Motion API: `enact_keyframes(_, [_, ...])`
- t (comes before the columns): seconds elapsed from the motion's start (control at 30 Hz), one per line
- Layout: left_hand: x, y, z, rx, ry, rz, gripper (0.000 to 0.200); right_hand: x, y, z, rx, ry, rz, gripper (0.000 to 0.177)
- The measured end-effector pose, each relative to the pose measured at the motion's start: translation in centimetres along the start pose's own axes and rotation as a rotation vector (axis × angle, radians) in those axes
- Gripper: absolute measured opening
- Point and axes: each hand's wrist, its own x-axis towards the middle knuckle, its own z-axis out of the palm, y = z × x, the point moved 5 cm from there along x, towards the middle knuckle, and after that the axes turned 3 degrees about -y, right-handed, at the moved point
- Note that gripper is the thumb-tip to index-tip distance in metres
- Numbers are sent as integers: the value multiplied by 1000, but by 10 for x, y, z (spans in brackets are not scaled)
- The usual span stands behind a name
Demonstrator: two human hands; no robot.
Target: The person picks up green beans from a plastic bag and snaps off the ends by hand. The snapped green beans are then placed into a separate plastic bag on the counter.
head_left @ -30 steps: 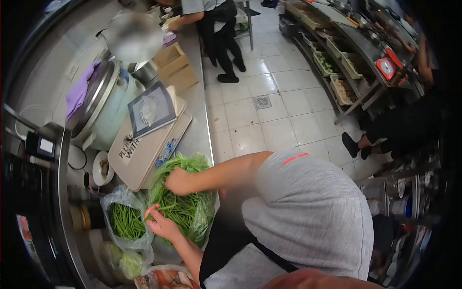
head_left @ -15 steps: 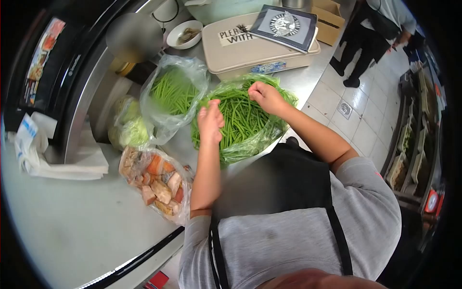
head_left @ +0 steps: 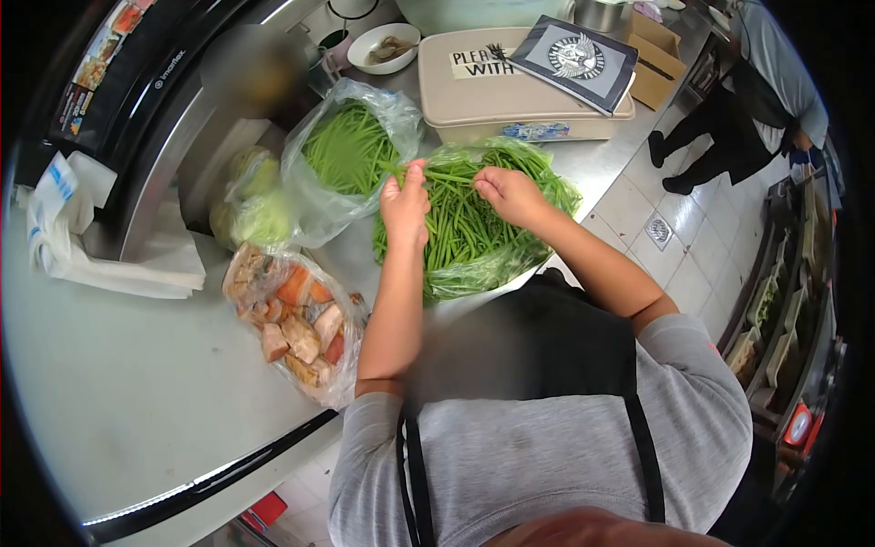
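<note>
Green stalks (head_left: 460, 232) fill an open clear plastic bag (head_left: 492, 276) on the metal counter. Over its left edge my left hand (head_left: 406, 208) is closed on a green stalk near its tip. My right hand (head_left: 510, 196) pinches the other end of what looks like the same stalk, above the heap. The stalk runs roughly level between both hands. Left of them, a second clear bag (head_left: 314, 214) holds cut green pieces (head_left: 346, 150).
A bag of orange and pale chunks (head_left: 301, 328) and a bagged pale green vegetable (head_left: 260, 214) lie left. Behind stand a lidded beige box (head_left: 474, 91), a book (head_left: 574, 59), a white bowl (head_left: 383, 47) and a cardboard box (head_left: 654, 59). A person (head_left: 738, 118) stands at right.
The view has shifted slightly. My left hand has closed, and a stalk now stretches visibly between my two hands. The person at right appears nearer and turned differently.
</note>
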Motion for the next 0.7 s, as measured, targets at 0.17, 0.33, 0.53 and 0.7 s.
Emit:
enact_keyframes(0.17, [2, -3, 3, -33, 75, 148, 15, 1, -15, -2, -227, 48, -151, 16])
enact_keyframes(0.33, [-6, -6, 17, -394, -49, 49, 17, 20, 29, 10, 839, 39, 331, 15])
enact_keyframes(0.53, [-7, -16, 14, 247, -160, -138, 15, 20, -25, -14, 4, 9, -151, 22])
enact_keyframes(0.7, [4, -17, 14, 707, -203, 167, 10, 28, -51, -14, -480, 61, -360, 17])
